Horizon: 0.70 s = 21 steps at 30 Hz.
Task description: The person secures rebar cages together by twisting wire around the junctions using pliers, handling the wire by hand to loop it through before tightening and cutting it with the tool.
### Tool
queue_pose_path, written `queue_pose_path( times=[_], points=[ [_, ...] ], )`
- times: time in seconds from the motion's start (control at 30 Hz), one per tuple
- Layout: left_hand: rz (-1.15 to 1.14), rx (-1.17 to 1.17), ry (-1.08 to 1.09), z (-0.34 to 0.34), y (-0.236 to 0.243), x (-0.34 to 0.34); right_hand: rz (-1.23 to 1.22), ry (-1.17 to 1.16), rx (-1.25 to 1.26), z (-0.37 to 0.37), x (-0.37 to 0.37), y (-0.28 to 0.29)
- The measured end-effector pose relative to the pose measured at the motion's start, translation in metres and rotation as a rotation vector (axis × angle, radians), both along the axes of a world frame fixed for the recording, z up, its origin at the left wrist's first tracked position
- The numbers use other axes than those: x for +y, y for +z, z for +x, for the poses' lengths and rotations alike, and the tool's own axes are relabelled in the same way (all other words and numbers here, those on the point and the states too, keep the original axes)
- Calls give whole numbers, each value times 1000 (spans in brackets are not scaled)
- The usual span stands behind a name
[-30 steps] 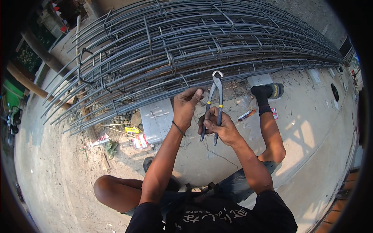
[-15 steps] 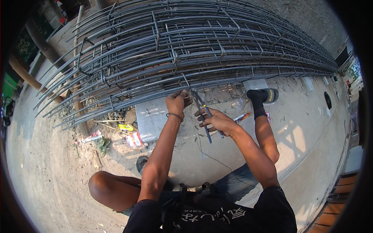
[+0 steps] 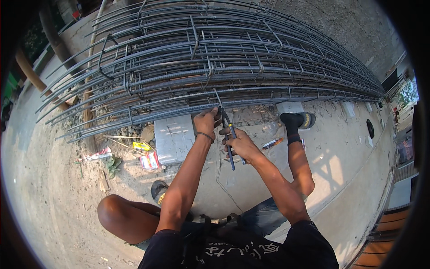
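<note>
A stack of long steel rebar cages (image 3: 179, 58) lies across the far side. At its near lower bar, my left hand (image 3: 206, 123) is closed, fingertips pinched beside a stirrup. A thin wire (image 3: 219, 181) trails from around the fingers down towards my lap. In my right hand (image 3: 242, 146) are pliers (image 3: 230, 130) with blue handles, gripped with the fingers around them. Their jaws point up to the bar, right beside my left fingertips. The jaws are too small to show exactly what they bite on.
Under the near bars sits a pale flat block (image 3: 174, 139). Red and yellow wrappers (image 3: 149, 160) and gravel lie left of it. My right foot in a sandal (image 3: 306, 120) rests on the concrete close to the cages. Wooden poles (image 3: 88, 117) stand at the left.
The pliers have moved left and up to my left fingertips, and their handles are closer together. The wire's loop now hangs nearer. The view has shifted slightly.
</note>
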<state>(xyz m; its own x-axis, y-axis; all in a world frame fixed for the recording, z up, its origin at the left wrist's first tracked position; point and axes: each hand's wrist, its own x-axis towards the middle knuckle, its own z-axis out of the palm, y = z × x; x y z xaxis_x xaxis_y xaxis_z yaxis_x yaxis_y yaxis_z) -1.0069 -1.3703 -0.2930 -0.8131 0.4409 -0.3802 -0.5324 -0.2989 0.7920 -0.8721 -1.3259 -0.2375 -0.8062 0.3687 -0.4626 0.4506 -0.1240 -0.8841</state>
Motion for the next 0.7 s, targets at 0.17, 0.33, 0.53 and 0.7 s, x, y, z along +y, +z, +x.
queue_pose_path(
  times=[0.17,0.33,0.53,0.7],
  points=[
    [69,-130,-247,29,8,-3,931,100,-7,10,-6,-32],
    [52,-119,-249,47,8,15,1206,66,-43,15,-12,-40],
    [-33,-183,-211,42,-3,35,1053,-30,122,30,-4,-29],
    [331,-331,-390,39,-7,28,-103,95,-64,51,35,-32]
  ],
)
